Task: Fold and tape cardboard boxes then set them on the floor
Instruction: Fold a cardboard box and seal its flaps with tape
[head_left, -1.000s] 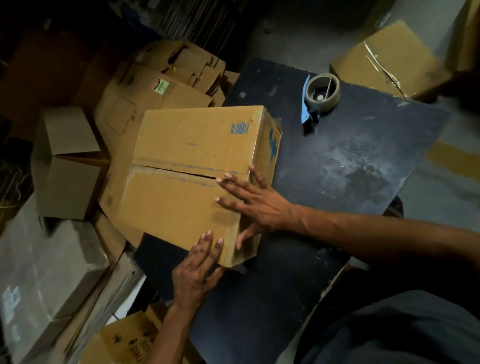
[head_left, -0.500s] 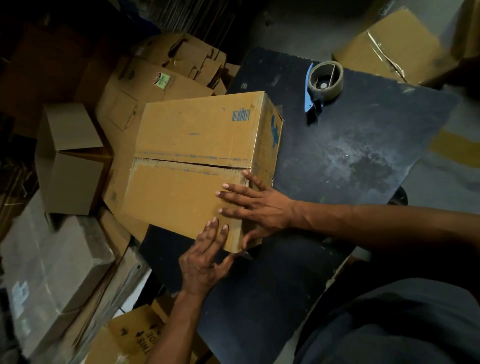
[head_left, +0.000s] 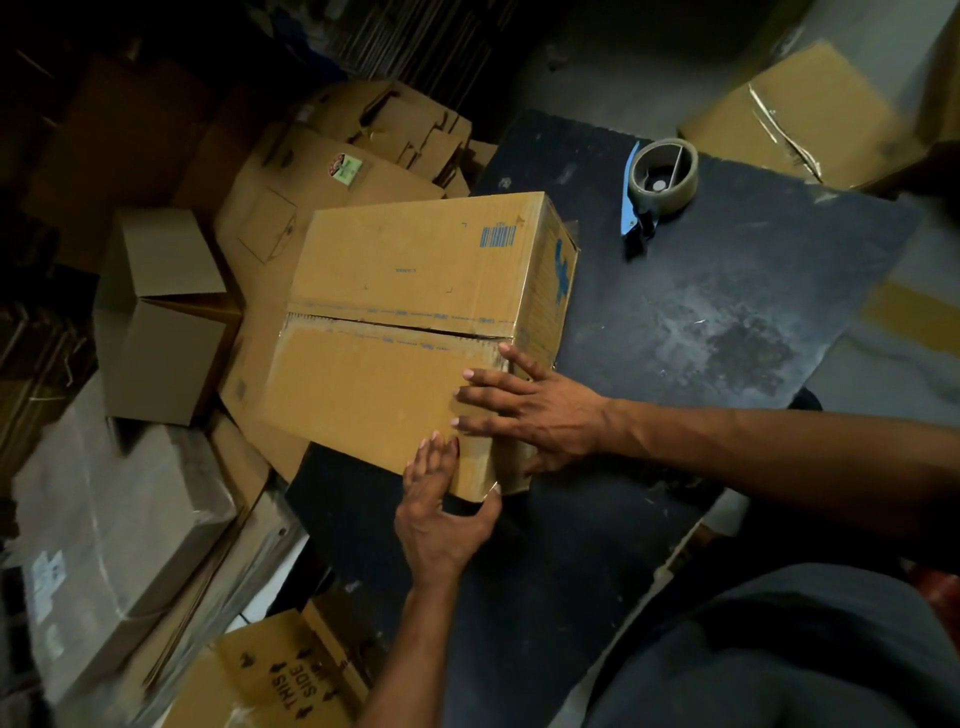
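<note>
Dim room — dark worn tabletop (head_left: 727, 322), grey floor (head_left: 649, 67).

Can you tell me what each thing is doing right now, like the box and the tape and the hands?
Box: flaps folded shut, a thin gap along the seam, lying on the table.
Tape dispenser: resting on the table, apart from the box, untouched.
Right hand: flat on the box top, fingers spread.
Left hand: fingers straight on the box's near corner.
Small box: on the floor, open.
</note>
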